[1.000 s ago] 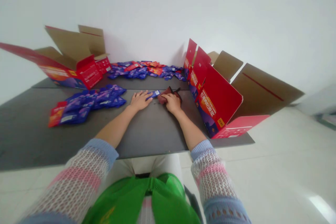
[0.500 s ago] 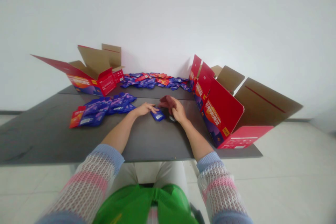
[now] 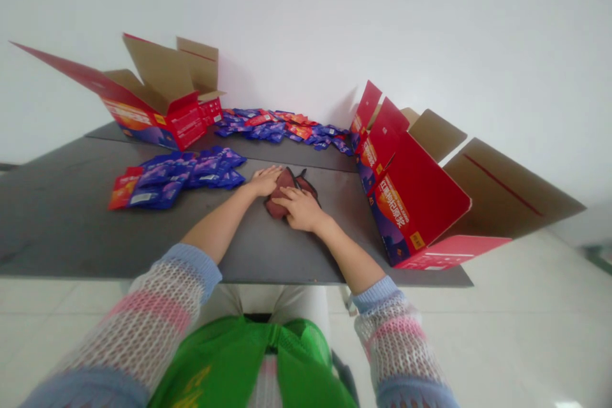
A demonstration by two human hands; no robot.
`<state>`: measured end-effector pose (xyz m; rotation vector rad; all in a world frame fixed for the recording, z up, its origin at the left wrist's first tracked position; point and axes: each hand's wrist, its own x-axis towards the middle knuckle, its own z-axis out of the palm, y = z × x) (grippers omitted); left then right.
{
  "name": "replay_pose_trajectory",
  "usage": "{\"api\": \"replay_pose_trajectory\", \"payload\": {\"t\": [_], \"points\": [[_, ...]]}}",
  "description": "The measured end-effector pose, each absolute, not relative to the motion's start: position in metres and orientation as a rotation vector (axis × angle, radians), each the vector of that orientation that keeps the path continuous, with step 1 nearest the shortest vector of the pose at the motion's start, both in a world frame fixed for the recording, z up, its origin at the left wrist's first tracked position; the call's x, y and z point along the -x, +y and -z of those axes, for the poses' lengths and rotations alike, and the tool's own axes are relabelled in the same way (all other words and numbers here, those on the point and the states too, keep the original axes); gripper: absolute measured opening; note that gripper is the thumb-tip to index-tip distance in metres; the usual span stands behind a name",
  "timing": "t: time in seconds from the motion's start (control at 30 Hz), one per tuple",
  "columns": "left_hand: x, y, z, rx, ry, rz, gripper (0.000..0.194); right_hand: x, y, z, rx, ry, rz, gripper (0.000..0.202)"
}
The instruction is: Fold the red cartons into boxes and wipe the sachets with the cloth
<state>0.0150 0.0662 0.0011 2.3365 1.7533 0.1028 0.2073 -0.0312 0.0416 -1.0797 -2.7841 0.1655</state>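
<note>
My right hand (image 3: pixel 302 209) lies across a brown cloth (image 3: pixel 278 207) with black trim, its fingers stretched out and pressing down on it. The cloth is bunched on the dark table, and whatever lies beneath it is hidden. Against the cloth's left edge rests my left hand (image 3: pixel 264 182), palm down, fingers extended; their tips are partly hidden by the fabric. Left of that hand is a pile of blue sachets (image 3: pixel 191 172), with orange-red sachets (image 3: pixel 127 188) at its near left end.
Along the wall runs a heap of blue and orange sachets (image 3: pixel 268 131). An open red carton (image 3: pixel 167 118) stands at back left. On the right, more open red cartons (image 3: pixel 406 204) form a row, flaps raised, reaching the front edge of the table (image 3: pixel 167 268).
The right hand has moved left and set the brown cloth down where a blue sachet showed beside the left hand. That sachet is now out of sight. The camera view has shifted slightly.
</note>
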Motion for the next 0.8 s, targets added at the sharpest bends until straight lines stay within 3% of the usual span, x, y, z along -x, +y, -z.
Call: {"api": "replay_pose_trajectory", "payload": {"t": [0.2, 0.33, 0.47, 0.8], "points": [[-0.012, 0.072, -0.006, -2.269, 1.699, -0.027, 0.063, -0.232, -0.022, -0.062, 0.736, -2.817, -0.556, 0.048], [-0.014, 0.073, -0.007, -2.247, 1.711, -0.020, 0.064, -0.242, -0.026, -0.073, 0.817, -2.816, -0.686, 0.041], [-0.017, 0.072, -0.003, -2.281, 1.727, -0.012, 0.063, -0.233, -0.033, -0.068, 0.908, -2.804, -0.599, 0.036], [-0.002, 0.090, -0.015, -2.353, 1.505, 0.227, 0.065, -0.219, -0.001, -0.036, 1.243, -2.566, -0.239, 0.046]]}}
